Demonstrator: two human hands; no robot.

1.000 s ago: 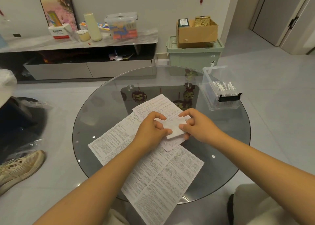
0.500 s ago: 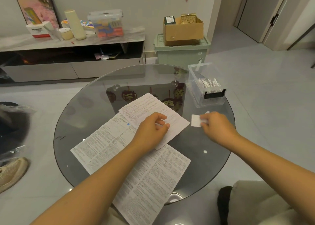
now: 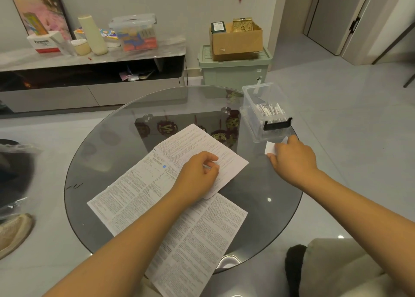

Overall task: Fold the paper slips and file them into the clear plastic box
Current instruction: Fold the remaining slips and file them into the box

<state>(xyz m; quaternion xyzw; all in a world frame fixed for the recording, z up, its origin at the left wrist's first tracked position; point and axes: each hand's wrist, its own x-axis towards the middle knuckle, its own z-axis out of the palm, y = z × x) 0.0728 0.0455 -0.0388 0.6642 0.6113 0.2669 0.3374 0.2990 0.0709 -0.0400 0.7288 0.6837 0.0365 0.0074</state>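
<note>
My right hand [image 3: 292, 159] has carried the folded slip [image 3: 270, 148], pinched in its fingers, from centre frame to just beside the clear plastic box [image 3: 258, 108] at right, ready to file, while my left hand [image 3: 197, 173] rests loosely curled on the printed sheet [image 3: 190, 144].

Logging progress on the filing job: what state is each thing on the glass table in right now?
Clear plastic box: open, folded slips standing inside.
Small folded white slip: pinched by right hand, just short of the box.
Smaller printed sheet: unfolded, under left hand.
Large printed sheet: unfolded, flat.
</note>
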